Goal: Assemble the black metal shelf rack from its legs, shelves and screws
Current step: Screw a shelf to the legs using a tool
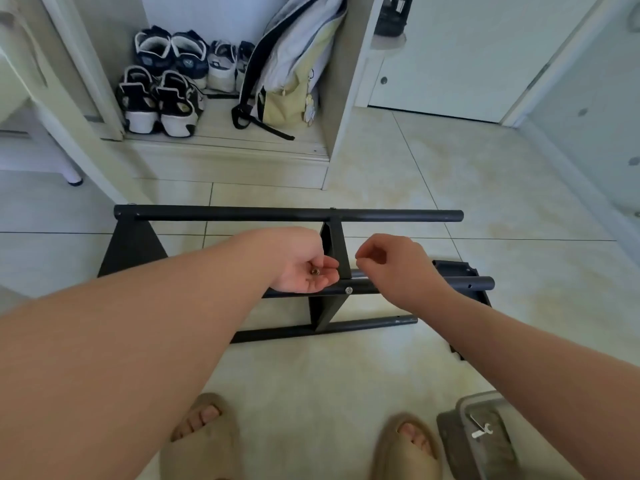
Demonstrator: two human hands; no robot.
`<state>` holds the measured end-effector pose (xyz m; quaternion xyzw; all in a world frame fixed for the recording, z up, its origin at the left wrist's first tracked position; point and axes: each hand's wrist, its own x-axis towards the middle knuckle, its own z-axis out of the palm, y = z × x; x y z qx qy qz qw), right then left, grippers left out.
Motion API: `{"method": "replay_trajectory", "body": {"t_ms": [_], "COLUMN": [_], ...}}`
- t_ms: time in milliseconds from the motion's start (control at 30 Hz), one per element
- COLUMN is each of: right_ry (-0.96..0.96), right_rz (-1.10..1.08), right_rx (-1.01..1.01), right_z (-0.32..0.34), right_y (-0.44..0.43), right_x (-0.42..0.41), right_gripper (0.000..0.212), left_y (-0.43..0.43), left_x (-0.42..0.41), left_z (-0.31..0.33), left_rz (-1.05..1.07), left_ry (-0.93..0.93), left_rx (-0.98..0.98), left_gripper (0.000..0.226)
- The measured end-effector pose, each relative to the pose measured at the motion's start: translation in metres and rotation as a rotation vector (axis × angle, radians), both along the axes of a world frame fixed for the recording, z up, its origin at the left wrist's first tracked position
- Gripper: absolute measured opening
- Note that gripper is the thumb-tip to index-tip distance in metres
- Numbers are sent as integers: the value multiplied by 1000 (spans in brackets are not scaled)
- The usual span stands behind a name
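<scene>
The black rack (287, 215) lies on its side on the tiled floor: long tube legs run left to right, with one shelf panel (131, 251) at the left end and one (334, 247) in the middle. A silver screw head (348, 290) sits in the near tube. My left hand (304, 268) is palm up over the near tube, with a small screw (314, 271) lying in the cupped palm. My right hand (391, 265) hovers just right of the middle shelf, thumb and forefinger pinched together on something tiny, apparently a screw. A loose black shelf (453, 268) lies behind my right wrist.
A grey tray (460, 441) holding a small wrench (481, 432) stands on the floor at the bottom right, beside my slippered feet. Behind the rack an open cabinet holds shoes (166, 81) and a backpack (294, 64). A closed door is at the far right.
</scene>
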<state>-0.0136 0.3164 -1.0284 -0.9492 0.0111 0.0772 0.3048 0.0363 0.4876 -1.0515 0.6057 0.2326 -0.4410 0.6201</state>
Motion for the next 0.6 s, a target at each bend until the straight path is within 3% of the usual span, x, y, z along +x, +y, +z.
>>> {"method": "replay_trajectory", "body": {"t_ms": [67,200,267,600], "right_ry": [43,93,92,69], "right_rz": [66,350,451,562], "right_rx": [-78,-307,-389,-366], "right_z": [-10,-25,-35,-60], "right_y": [-11,-29,-33,-29], "right_x": [4,9,14,46], "right_gripper": [19,83,102,111], "left_y": [5,8,5,-18], "left_x": [7,15,17,26], "left_z": [-5,-21,-32,-51], "left_rz": [21,56,27,-443], "left_ry": [-20,-120,-191,-413], "left_rx": [11,86,141,384], "left_gripper": [39,34,32,25]}}
